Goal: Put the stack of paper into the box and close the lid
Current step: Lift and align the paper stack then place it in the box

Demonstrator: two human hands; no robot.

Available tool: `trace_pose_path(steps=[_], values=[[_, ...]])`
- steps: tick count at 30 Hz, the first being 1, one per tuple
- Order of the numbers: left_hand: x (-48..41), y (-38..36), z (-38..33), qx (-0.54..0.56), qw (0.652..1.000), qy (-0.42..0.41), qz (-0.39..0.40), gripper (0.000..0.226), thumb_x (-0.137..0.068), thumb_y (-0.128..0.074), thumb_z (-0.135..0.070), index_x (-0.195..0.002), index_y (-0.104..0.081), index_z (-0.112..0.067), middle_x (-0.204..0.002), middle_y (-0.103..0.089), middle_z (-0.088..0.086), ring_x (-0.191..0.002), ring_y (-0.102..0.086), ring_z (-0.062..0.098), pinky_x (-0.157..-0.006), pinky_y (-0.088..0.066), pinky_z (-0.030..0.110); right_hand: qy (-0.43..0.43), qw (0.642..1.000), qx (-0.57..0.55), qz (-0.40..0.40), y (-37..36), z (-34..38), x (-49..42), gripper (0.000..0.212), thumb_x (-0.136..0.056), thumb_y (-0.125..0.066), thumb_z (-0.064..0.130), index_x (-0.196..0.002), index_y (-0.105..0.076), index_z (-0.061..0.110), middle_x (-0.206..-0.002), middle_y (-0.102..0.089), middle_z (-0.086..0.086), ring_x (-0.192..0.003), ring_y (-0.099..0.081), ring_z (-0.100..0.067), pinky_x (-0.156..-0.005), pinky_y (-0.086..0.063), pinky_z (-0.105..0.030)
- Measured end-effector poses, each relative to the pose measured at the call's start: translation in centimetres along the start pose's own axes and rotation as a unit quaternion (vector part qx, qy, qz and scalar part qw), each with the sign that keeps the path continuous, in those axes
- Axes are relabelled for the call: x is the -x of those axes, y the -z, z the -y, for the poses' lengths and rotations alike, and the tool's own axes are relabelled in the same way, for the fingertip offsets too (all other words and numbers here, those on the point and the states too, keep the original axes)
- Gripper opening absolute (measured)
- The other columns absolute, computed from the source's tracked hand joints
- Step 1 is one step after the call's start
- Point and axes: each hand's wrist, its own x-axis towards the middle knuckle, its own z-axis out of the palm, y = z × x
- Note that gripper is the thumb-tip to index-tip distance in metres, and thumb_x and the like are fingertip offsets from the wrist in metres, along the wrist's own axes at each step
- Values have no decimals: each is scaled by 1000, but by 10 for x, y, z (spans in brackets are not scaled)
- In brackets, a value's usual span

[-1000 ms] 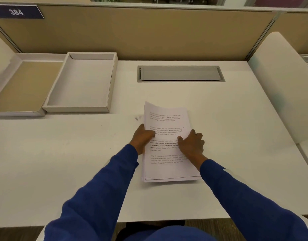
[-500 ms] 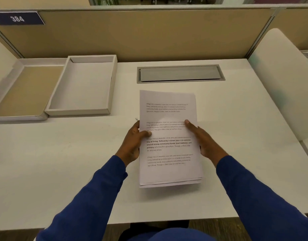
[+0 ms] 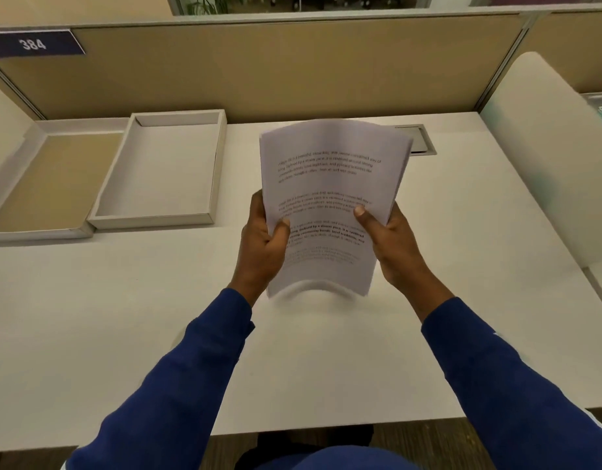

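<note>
A stack of printed white paper [image 3: 330,184] is held up off the desk, bowed and tilted toward me. My left hand [image 3: 262,245] grips its left edge with the thumb on the top sheet. My right hand [image 3: 391,245] grips its right edge the same way. The open grey box [image 3: 218,164] lies empty at the back left of the desk. Its lid [image 3: 38,228], with a tan inside, lies open flat to the left of the box.
A white desk [image 3: 123,317] spreads under my arms. A tan partition [image 3: 276,69] with a "384" sign [image 3: 35,45] closes off the back. A grey cable hatch [image 3: 418,140] sits behind the paper. A pale curved side panel [image 3: 547,157] stands at the right.
The paper lay flat on the desk under my hands a second ago. Both hands have since lifted it off the desk and tilted it upright, and it now bows.
</note>
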Motion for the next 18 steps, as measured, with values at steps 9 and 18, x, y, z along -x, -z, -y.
trace_pose_path(steps=[9,18], values=[[20,-19,17,3,998,22,-53,49,-97,-50,-13,-130,-41,-48,-109,-59,-31,-111,-61,1,-79,-58,19,51,996,55,-46,-11,-35,24,47,-100,-62,27,-146,-48,23,-126,-65,5,-116,-62,-6,-85,-59,-25],[22,-21,19,-7,997,19,-70,54,-93,-54,-14,-128,-40,-53,-112,-58,-30,-112,-59,-1,-80,-58,18,55,995,66,-60,-14,-36,20,55,-97,-65,27,-148,-44,22,-131,-62,-1,-122,-60,-19,-92,-61,-42]])
